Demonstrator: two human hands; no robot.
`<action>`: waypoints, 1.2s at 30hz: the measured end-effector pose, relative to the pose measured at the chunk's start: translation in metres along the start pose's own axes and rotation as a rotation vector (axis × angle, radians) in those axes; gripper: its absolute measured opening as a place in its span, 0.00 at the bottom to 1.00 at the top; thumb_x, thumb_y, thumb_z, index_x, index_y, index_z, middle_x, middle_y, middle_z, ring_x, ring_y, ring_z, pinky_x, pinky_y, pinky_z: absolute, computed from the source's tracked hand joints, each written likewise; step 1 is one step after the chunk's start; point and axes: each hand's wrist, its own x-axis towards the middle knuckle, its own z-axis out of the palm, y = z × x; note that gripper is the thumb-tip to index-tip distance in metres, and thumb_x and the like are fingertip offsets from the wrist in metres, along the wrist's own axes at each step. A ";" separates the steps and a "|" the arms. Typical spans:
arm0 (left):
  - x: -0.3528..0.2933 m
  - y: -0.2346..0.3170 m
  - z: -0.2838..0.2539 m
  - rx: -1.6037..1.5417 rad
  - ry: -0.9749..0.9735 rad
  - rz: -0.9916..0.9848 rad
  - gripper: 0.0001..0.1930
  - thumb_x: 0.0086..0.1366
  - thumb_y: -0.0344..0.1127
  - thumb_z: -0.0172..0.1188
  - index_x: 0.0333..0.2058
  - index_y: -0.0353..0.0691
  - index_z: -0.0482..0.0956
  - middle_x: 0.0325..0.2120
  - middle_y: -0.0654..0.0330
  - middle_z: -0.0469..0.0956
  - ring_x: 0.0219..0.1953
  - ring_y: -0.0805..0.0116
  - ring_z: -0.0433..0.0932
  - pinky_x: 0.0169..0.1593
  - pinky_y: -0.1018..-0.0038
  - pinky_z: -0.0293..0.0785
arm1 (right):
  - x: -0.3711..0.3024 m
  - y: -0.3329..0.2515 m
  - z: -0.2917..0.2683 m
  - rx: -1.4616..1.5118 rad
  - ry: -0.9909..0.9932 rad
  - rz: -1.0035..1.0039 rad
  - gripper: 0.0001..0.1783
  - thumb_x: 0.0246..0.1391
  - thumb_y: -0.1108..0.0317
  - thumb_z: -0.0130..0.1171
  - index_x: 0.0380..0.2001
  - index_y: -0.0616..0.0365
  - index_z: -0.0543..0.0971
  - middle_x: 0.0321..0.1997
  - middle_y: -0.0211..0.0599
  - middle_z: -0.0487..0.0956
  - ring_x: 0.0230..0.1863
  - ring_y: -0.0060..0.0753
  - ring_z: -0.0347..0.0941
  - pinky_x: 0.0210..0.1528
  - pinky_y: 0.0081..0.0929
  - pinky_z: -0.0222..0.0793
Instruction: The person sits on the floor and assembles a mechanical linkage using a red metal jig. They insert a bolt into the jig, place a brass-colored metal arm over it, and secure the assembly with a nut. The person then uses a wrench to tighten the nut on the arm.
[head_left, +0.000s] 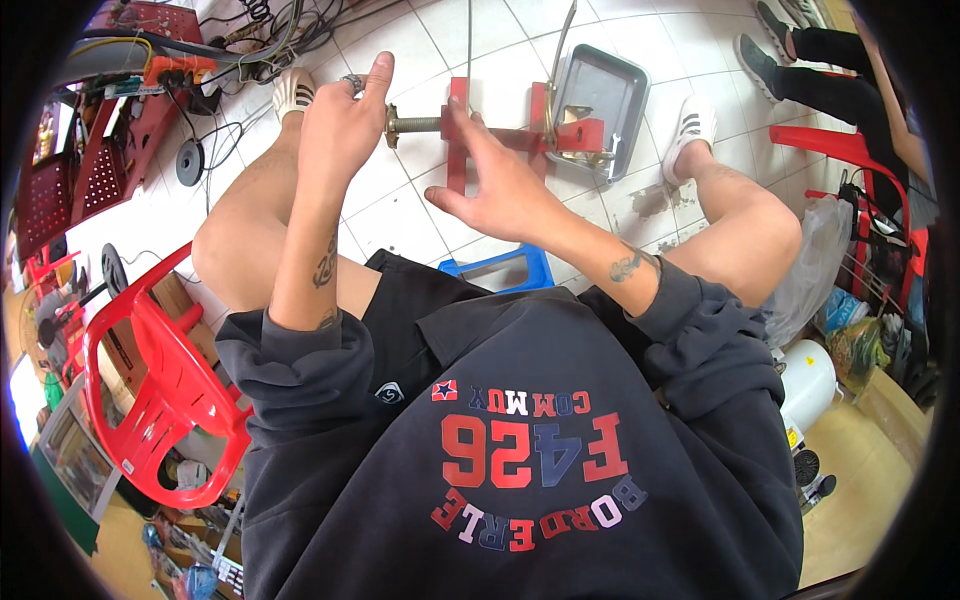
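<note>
A red metal frame [462, 140] is seen lying on the white tiled floor [400, 215], between the seated person's feet. A threaded bolt [415, 124] projects from the frame's left side toward the left hand [340, 125]. The left hand is raised just beside the bolt's brass-coloured end, fingers curled and the thumb extended upward; whether the bolt end is actually gripped cannot be told (the contact point is hidden behind the hand). The right hand [495, 180] is held open and released, fingers spread, directly over the frame's upright bar, with the fingertips near or touching it. A grey metal tray [620, 95] is placed on the floor just beyond the frame, at its right end. A red plastic chair [150, 385] lies to the person's left, and a blue stool [500, 268] is noted beneath the person.
</note>
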 end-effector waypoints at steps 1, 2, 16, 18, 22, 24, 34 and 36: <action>0.000 0.001 -0.001 -0.075 -0.046 -0.004 0.40 0.69 0.67 0.52 0.36 0.22 0.81 0.27 0.42 0.82 0.34 0.55 0.84 0.42 0.65 0.78 | 0.000 0.000 0.000 0.007 -0.001 -0.001 0.56 0.53 0.55 0.68 0.74 0.65 0.47 0.74 0.66 0.57 0.75 0.60 0.54 0.74 0.42 0.54; -0.001 0.004 -0.003 -0.151 -0.091 -0.008 0.39 0.70 0.65 0.53 0.42 0.21 0.80 0.31 0.41 0.83 0.38 0.57 0.85 0.44 0.68 0.78 | 0.000 0.000 0.000 0.014 -0.002 -0.002 0.56 0.53 0.55 0.68 0.74 0.65 0.47 0.74 0.66 0.57 0.75 0.60 0.53 0.74 0.42 0.54; 0.023 -0.029 0.037 -0.183 -0.244 -0.049 0.42 0.71 0.68 0.40 0.45 0.25 0.78 0.31 0.45 0.83 0.30 0.59 0.83 0.35 0.66 0.76 | 0.005 0.000 0.002 -0.032 0.002 -0.017 0.57 0.52 0.55 0.66 0.74 0.66 0.45 0.73 0.67 0.57 0.73 0.63 0.57 0.71 0.43 0.60; 0.024 -0.035 0.037 -0.210 -0.333 -0.143 0.45 0.71 0.71 0.35 0.46 0.24 0.78 0.34 0.44 0.84 0.28 0.62 0.83 0.31 0.69 0.76 | 0.005 -0.001 0.001 -0.011 -0.006 -0.021 0.57 0.52 0.55 0.66 0.74 0.66 0.45 0.73 0.66 0.57 0.73 0.61 0.58 0.71 0.42 0.60; 0.004 -0.008 0.010 -0.160 -0.537 -0.378 0.50 0.70 0.74 0.28 0.47 0.24 0.77 0.28 0.46 0.84 0.21 0.65 0.81 0.24 0.73 0.74 | 0.004 0.002 0.000 0.020 0.035 -0.015 0.54 0.52 0.54 0.67 0.72 0.70 0.50 0.70 0.68 0.63 0.71 0.60 0.63 0.70 0.42 0.60; 0.003 -0.004 -0.008 -0.036 -0.543 -0.385 0.51 0.70 0.74 0.27 0.44 0.22 0.78 0.18 0.50 0.82 0.18 0.65 0.80 0.22 0.72 0.72 | 0.006 0.007 0.003 0.005 0.050 -0.037 0.54 0.52 0.54 0.67 0.72 0.70 0.50 0.68 0.68 0.65 0.70 0.60 0.64 0.70 0.43 0.61; 0.004 -0.024 0.008 -0.220 -0.288 -0.086 0.36 0.70 0.64 0.50 0.48 0.29 0.80 0.38 0.49 0.82 0.45 0.59 0.80 0.51 0.66 0.73 | 0.007 0.003 0.002 0.003 0.016 0.030 0.55 0.53 0.55 0.67 0.73 0.69 0.48 0.60 0.64 0.74 0.63 0.55 0.72 0.64 0.41 0.67; 0.003 -0.022 0.006 -0.204 -0.295 -0.086 0.34 0.70 0.62 0.51 0.45 0.29 0.81 0.31 0.50 0.83 0.41 0.58 0.81 0.48 0.66 0.74 | 0.008 0.005 0.004 -0.043 0.032 0.002 0.55 0.53 0.56 0.67 0.73 0.70 0.48 0.60 0.65 0.74 0.63 0.54 0.72 0.64 0.40 0.67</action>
